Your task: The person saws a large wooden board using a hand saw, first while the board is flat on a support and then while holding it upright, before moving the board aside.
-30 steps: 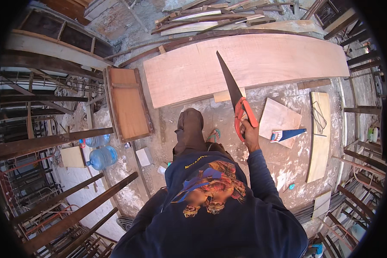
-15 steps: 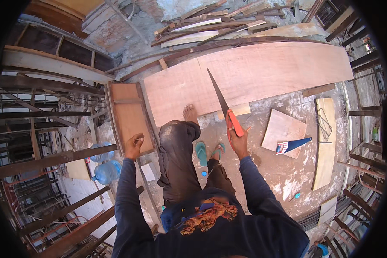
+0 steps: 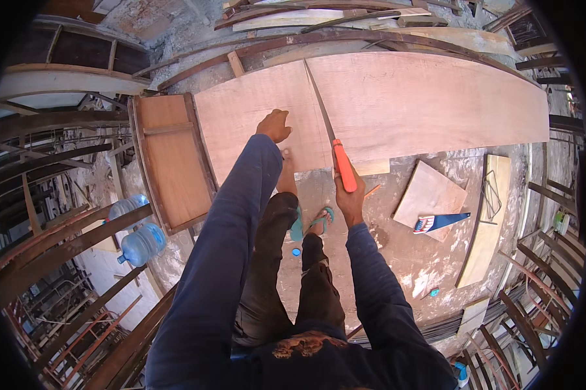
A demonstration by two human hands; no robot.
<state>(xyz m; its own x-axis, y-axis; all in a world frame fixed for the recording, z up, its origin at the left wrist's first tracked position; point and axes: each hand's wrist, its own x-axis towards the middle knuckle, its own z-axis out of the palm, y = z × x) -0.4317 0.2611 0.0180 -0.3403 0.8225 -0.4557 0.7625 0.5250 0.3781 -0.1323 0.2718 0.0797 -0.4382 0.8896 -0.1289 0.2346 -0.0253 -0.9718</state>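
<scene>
My right hand [image 3: 349, 196] grips the orange handle of a handsaw [image 3: 322, 107]. Its long, tapered blade lies over a large pinkish plywood sheet [image 3: 429, 97], with the tip near the far edge. Beside the blade a thin line runs across the sheet. My left hand [image 3: 275, 125] is over the sheet to the left of the saw, its fingers curled and nothing visible in them. Whether that hand touches the wood is hard to tell. Just below it, my bare left foot [image 3: 286, 159] is on the sheet's near edge, partly hidden.
A second saw [image 3: 439, 222] with a blue blade lies on a square plywood piece [image 3: 418, 195] at the right. A metal frame [image 3: 491, 195] rests on a pale plank [image 3: 478, 263]. Left are a wooden panel [image 3: 169, 156] and water jugs [image 3: 142, 244]; timber [image 3: 319, 19] lies behind.
My left hand has moved right and forward, from beside the wooden panel to over the plywood sheet. The saw has come back slightly left, its blade now near the line. My view has tilted.
</scene>
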